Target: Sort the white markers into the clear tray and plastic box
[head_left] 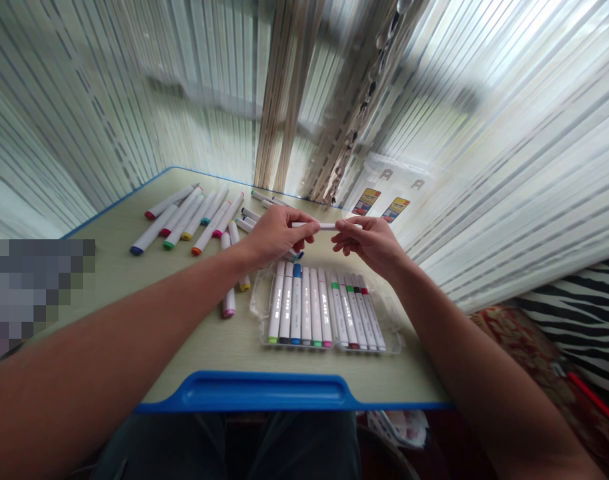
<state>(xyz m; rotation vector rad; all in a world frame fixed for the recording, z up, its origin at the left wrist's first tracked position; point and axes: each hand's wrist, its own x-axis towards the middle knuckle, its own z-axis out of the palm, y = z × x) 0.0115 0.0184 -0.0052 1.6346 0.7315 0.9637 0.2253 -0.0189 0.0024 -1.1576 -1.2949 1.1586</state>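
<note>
Left forearm [134, 327] enters lower left, right forearm [464, 347] lower right; both angle inward to meet near frame centre, over the worktop [199, 350]. Left hand [277, 235]: thumb and fingers pinch one end of a white marker [328, 227]. Right hand [371, 241]: pinches the other end, lower fingers curled. Marker roughly level, just right of centre, beyond the clear case [258, 300].

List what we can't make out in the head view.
All in the head view:
Held marker: cap colour, covered by left hand and right hand.
Loose markers behind the left hand: full number, hidden by it.
Cased markers: label print, too small.
Stickers: wording, too small and blurred.
</note>
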